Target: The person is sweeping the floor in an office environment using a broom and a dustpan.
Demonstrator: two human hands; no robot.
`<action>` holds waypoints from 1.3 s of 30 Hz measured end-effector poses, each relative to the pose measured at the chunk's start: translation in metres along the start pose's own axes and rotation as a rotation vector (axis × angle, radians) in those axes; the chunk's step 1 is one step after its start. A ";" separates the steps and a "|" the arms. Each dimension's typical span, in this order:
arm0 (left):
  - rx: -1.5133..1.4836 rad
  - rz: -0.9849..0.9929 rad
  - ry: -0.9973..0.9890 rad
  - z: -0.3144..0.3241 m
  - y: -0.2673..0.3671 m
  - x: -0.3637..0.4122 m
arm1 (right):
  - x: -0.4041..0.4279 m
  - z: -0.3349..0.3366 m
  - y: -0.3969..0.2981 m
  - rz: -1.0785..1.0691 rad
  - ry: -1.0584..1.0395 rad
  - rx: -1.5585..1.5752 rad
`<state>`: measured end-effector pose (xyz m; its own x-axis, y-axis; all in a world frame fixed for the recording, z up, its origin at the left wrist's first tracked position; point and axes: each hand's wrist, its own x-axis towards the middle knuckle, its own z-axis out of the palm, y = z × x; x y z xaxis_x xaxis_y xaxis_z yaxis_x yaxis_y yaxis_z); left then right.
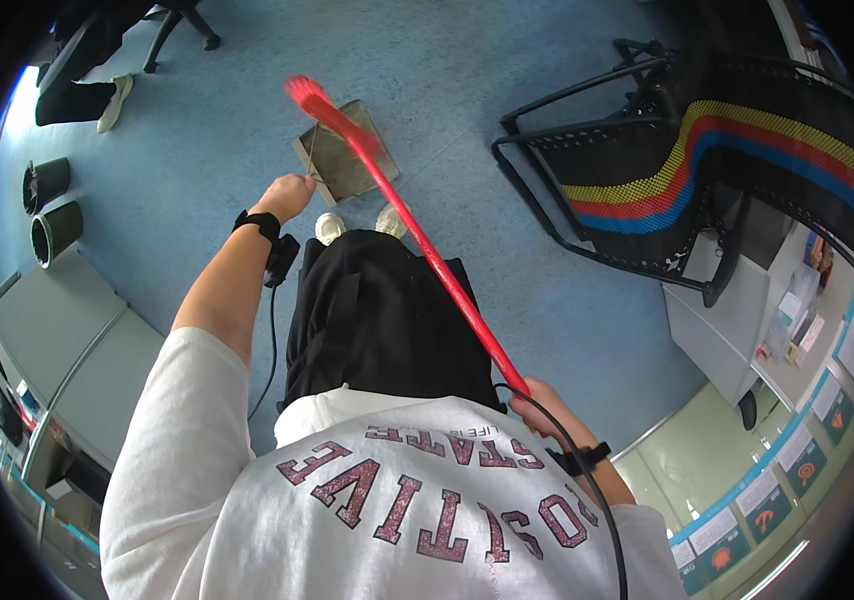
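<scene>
My left hand [289, 196] is closed around the end of a thin handle on a metal dustpan [352, 180]. The pan lies just ahead of my light-coloured shoes [331, 228]. At my right hip, my right hand [541, 406] grips the upper end of a red broom [442, 270]. Its stick slants forward and left across my body. The red bristle head [310, 96] appears beyond the pan's far left corner, and the lower broom crosses over the pan in view. Motion blurs the head, and I cannot tell whether it touches the floor.
A folding lounge chair [622, 172] with coloured stripes stands to the right, beside a grey cabinet [719, 330]. Two dark bins [59, 229] and grey panels [59, 307] are at left. A seated person's shoe [116, 103] shows at upper left. A cable [272, 352] hangs from my left wrist.
</scene>
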<state>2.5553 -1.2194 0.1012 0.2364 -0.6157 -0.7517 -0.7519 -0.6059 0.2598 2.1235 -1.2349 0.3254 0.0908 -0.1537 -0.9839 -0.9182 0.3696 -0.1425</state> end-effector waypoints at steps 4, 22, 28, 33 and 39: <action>-0.018 -0.022 -0.003 -0.005 0.002 -0.004 | -0.017 -0.004 0.002 0.080 -0.004 -0.030; -0.001 -0.017 -0.021 -0.014 0.008 -0.005 | -0.022 0.001 -0.010 0.045 -0.058 0.139; -0.028 -0.031 0.003 -0.008 0.002 0.001 | 0.057 -0.001 -0.006 -0.122 0.466 -0.247; -0.047 -0.048 0.038 -0.006 0.008 -0.003 | 0.092 -0.010 -0.033 -0.013 0.527 -0.251; 0.126 0.084 0.009 -0.019 0.024 -0.012 | 0.054 0.032 0.009 -0.166 0.139 0.199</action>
<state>2.5461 -1.2362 0.1281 0.1743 -0.6662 -0.7251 -0.8406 -0.4842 0.2427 2.1325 -1.2111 0.2674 0.1675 -0.3460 -0.9232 -0.8000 0.4994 -0.3324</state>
